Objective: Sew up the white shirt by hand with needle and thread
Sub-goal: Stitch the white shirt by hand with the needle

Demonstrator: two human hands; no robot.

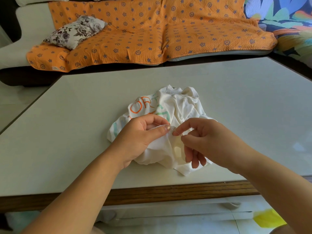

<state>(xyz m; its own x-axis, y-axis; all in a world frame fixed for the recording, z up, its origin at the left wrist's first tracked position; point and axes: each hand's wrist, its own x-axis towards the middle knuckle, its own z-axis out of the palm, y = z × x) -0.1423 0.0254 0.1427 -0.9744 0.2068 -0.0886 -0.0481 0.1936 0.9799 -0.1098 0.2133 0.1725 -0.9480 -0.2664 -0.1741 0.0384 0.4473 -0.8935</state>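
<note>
The white shirt bears large outlined print: orange letters reading "OR", then a pale green letter, possibly "T"; the green lettering below is creased and unreadable

The white crumpled cotton shirt carries orange and mint-green outlined letters and pale teal stripes. The flat pale grey tabletop has a brown wood-grain edge. The orange quilted sofa cover is dotted with purple stars and wheels. The small rectangular cushion shows grey-purple roses on white.
</note>
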